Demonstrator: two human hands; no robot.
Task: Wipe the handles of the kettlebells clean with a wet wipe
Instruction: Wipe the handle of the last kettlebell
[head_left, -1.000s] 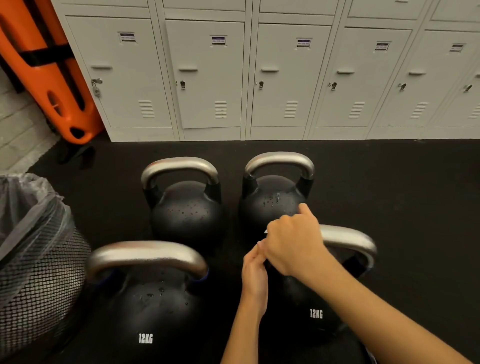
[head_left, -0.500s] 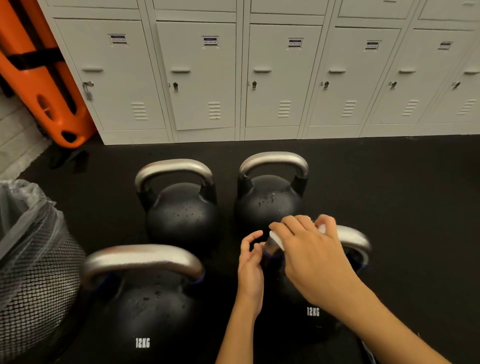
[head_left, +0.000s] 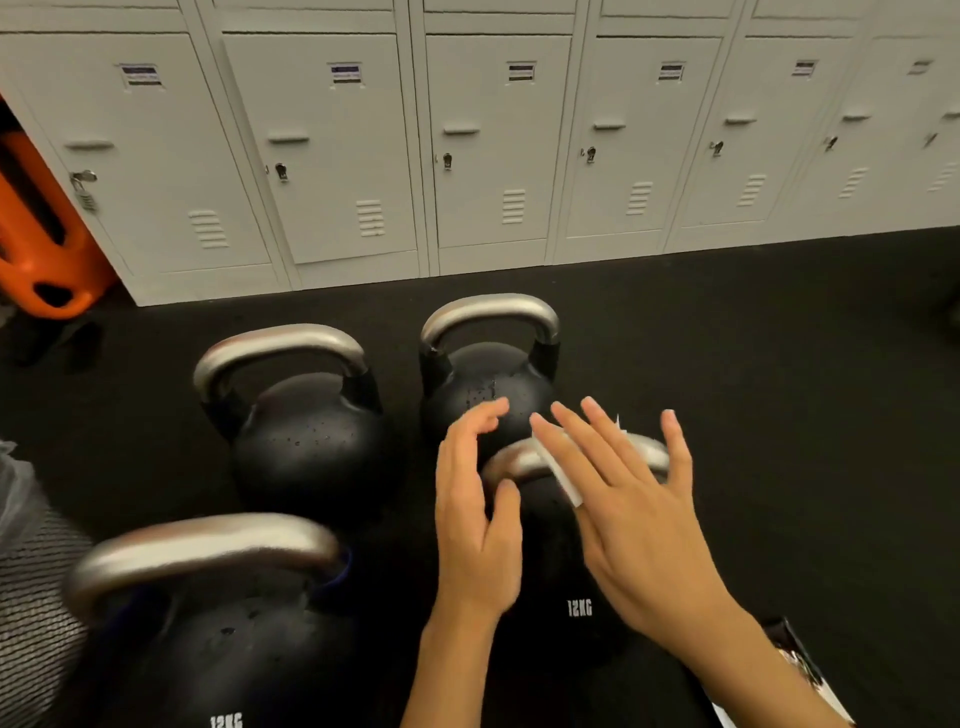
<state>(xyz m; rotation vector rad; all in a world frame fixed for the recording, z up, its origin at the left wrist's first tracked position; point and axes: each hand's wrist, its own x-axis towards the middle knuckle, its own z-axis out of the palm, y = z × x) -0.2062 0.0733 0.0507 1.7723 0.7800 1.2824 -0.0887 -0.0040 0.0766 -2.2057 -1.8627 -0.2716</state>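
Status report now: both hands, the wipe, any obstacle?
Left hand open beside handle. Right hand open, flat fingers pressing wet wipe onto it. Nothing in the way.

Four black round kettlebells with bare steel loop handles stand on black rubber floor (head_left: 753, 395) in two rows. Right hand (head_left: 634, 514), fingers straight and spread, lies over the steel handle (head_left: 511, 460) of the near-right kettlebell marked 12KG (head_left: 563, 582), with a white wet wipe (head_left: 563, 475) under the fingers against the handle. Left hand (head_left: 475, 514), fingers relaxed, sits just beside that handle's left end. Far-right kettlebell (head_left: 485, 395), far-left kettlebell (head_left: 306, 441), near-left 12KG kettlebell (head_left: 218, 649). Grey metal lockers (head_left: 483, 150) behind; black mesh bin (head_left: 31, 597) at left edge.
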